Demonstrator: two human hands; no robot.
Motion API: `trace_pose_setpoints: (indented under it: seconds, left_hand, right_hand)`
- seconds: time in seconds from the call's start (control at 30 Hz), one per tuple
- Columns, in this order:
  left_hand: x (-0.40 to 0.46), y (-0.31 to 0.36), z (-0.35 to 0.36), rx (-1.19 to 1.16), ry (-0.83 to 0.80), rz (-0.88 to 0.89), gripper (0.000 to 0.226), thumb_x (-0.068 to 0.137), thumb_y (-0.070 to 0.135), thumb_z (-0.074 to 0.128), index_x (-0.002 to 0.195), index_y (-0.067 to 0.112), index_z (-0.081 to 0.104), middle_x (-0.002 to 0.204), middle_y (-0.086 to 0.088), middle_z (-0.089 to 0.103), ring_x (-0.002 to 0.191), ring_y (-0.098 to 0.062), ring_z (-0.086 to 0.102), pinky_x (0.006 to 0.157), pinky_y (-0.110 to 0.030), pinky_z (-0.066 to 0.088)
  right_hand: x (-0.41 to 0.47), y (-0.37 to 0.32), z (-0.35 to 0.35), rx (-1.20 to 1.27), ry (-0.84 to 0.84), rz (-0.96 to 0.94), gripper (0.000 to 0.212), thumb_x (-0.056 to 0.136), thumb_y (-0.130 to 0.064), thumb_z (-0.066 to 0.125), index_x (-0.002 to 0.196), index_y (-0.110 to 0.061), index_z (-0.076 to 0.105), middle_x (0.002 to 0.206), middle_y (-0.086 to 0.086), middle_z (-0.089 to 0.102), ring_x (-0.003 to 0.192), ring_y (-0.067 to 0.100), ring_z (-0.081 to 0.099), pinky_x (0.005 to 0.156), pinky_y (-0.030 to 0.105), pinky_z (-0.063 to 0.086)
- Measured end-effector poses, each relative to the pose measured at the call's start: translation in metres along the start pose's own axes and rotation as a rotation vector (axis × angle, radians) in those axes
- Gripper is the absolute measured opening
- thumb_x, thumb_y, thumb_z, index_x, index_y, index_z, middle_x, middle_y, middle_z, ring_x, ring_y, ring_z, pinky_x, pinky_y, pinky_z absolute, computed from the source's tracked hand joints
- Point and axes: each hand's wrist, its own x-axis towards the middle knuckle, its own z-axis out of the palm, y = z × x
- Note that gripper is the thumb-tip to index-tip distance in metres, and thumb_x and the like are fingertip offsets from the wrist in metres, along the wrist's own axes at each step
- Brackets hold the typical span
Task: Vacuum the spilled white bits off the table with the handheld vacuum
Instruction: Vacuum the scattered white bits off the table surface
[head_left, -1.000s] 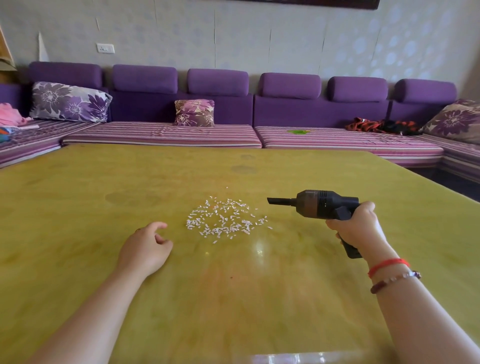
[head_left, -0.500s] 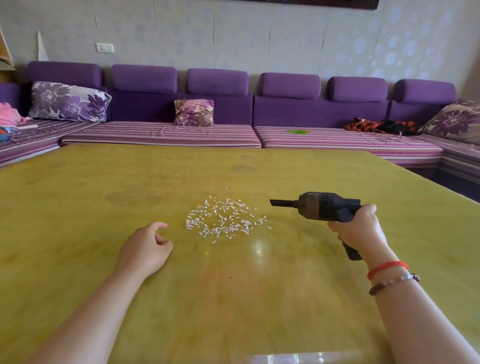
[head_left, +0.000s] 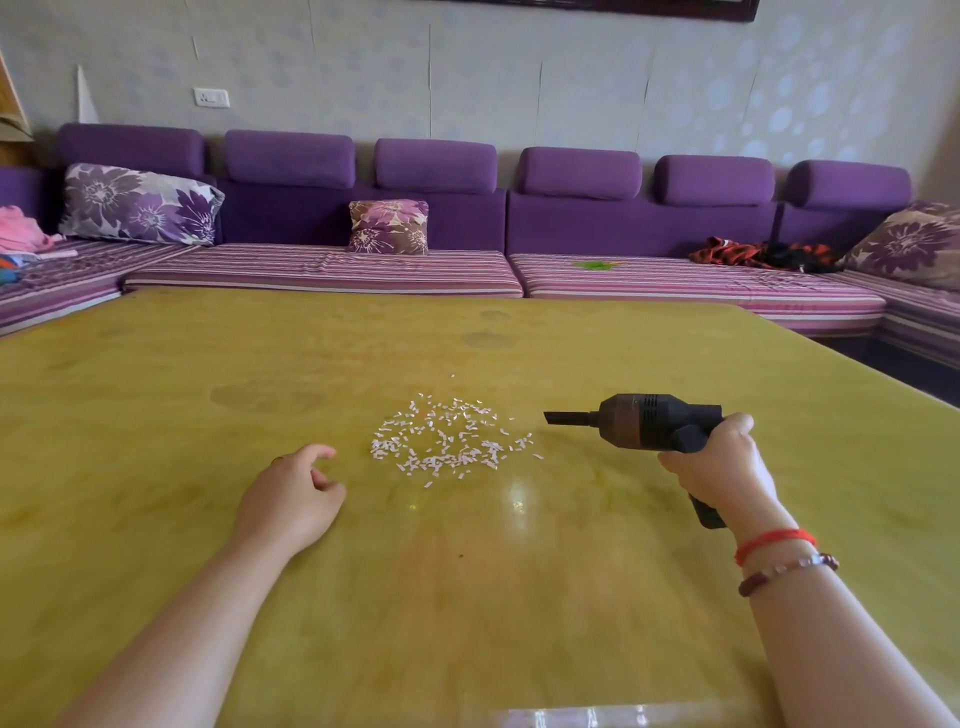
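Note:
A patch of small white bits (head_left: 449, 439) lies scattered in the middle of the yellow-green table (head_left: 156, 415). My right hand (head_left: 719, 462) grips the handle of a black handheld vacuum (head_left: 647, 427), held above the table to the right of the bits. Its narrow nozzle points left, level, and ends a short way from the bits' right edge. My left hand (head_left: 291, 496) rests on the table just left of the bits, fingers loosely curled and holding nothing.
A long purple sofa (head_left: 441, 228) with striped seats wraps the table's far and side edges. Floral cushions (head_left: 388, 226), a pink cloth (head_left: 21, 234) at far left and an orange-black garment (head_left: 753, 253) lie on it. The table's right edge drops off near the sofa.
The vacuum and my right hand have drifted slightly to the right and down, away from the bits. My left hand and the bits have not moved.

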Motion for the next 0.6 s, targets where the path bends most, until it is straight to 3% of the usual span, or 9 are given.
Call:
trace_pose_setpoints:
  seconds: [0.43, 0.6]
  left_hand:
    - [-0.0005, 0.0013, 0.0002, 0.005, 0.003, 0.002, 0.037, 0.082, 0.018, 0.058, 0.119, 0.021, 0.057, 0.089, 0.004, 0.059, 0.082, -0.019, 0.050, 0.070, -0.028, 0.036]
    - [-0.0010, 0.0008, -0.0001, 0.005, 0.010, -0.002, 0.038, 0.082, 0.018, 0.058, 0.119, 0.021, 0.058, 0.088, 0.004, 0.058, 0.081, -0.019, 0.050, 0.070, -0.028, 0.036]
  right_hand:
    - [0.0006, 0.0023, -0.0017, 0.021, 0.000, 0.034, 0.041, 0.082, -0.016, 0.061, 0.095, -0.006, 0.023, 0.070, 0.004, 0.045, 0.058, 0.022, 0.048, 0.051, 0.031, 0.037]
    - [0.0012, 0.0034, -0.0027, 0.062, 0.018, 0.058, 0.044, 0.081, -0.016, 0.063, 0.095, -0.007, 0.023, 0.087, 0.014, 0.054, 0.073, 0.033, 0.057, 0.059, 0.038, 0.045]
